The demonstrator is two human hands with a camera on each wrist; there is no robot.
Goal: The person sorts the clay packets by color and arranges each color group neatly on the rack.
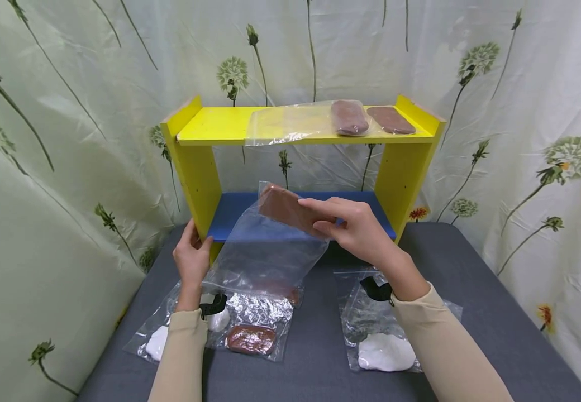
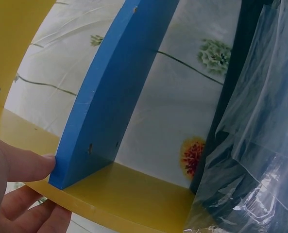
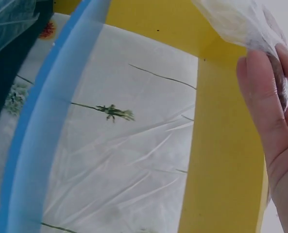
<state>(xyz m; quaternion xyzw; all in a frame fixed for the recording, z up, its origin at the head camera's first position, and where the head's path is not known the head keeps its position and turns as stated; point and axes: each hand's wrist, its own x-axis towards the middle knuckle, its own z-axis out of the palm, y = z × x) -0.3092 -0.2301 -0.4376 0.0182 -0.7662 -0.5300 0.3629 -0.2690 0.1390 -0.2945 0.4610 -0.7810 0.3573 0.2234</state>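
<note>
A right hand (image 1: pixel 356 226) pinches a brown slab in a clear zip bag (image 1: pixel 265 257) between thumb and fingers, before a yellow-and-blue shelf unit (image 1: pixel 411 184). The slab (image 1: pixel 285 207) runs long and tilted, its free end pointing up and leftward from the grip; the bag's loose part droops below. Left of that grip, the left hand (image 1: pixel 192 259) clasps the unit's side edge. The step appears to be shelving; the next move likely calls for levelling the slab toward the yellow top board (image 1: pixel 220 123) or the blue board (image 1: pixel 235 206) behind it.
</note>
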